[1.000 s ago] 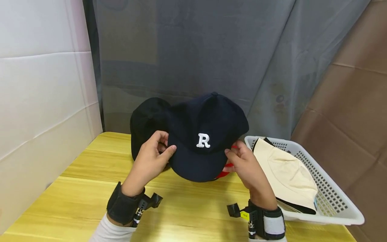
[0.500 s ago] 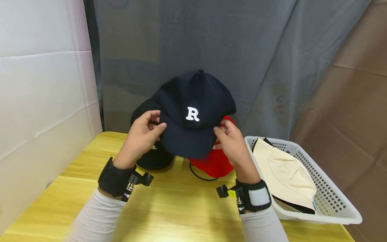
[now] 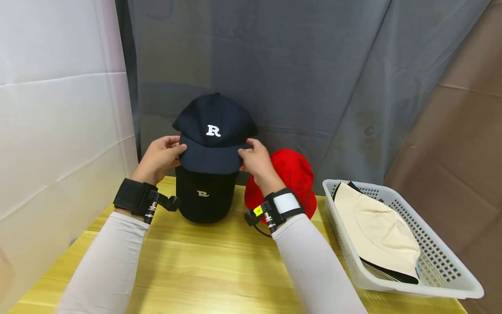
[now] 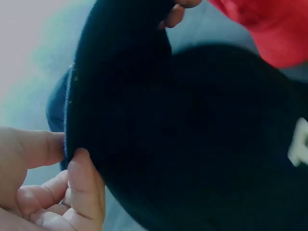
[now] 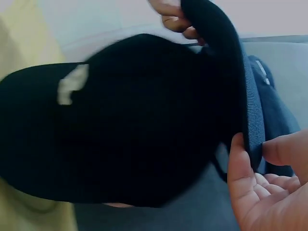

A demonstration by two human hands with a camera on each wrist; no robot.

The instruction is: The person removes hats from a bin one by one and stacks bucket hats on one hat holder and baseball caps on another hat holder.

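I held the navy cap (image 3: 215,133) by its brim with both hands, up above the black cap (image 3: 204,196), which stood on the yellow surface (image 3: 219,266). My left hand (image 3: 160,158) pinched the left edge of the brim, thumb on top and fingers (image 4: 84,187) curled under it, as the left wrist view showed; my right hand (image 3: 256,162) pinched the right edge the same way, thumb over and fingers (image 5: 240,178) under. A grip on both sides kept the brim level and the crown upright with the white R facing me, probably so the cap sat squarely over the black cap. The brim hung just over the black cap's crown; I could not tell whether they touched. The black cap also had a small white mark on its front and faced me. Just right of the black cap a red hat (image 3: 292,176) sat on the surface, partly behind my right wrist, a thin cord trailing from under it. Well right of the black cap stood a white basket (image 3: 439,261) with a cream hat (image 3: 376,226) lying in it, something dark tucked under that. Behind the black cap hung a grey curtain (image 3: 298,65); a white wall panel (image 3: 59,109) stood to its left.
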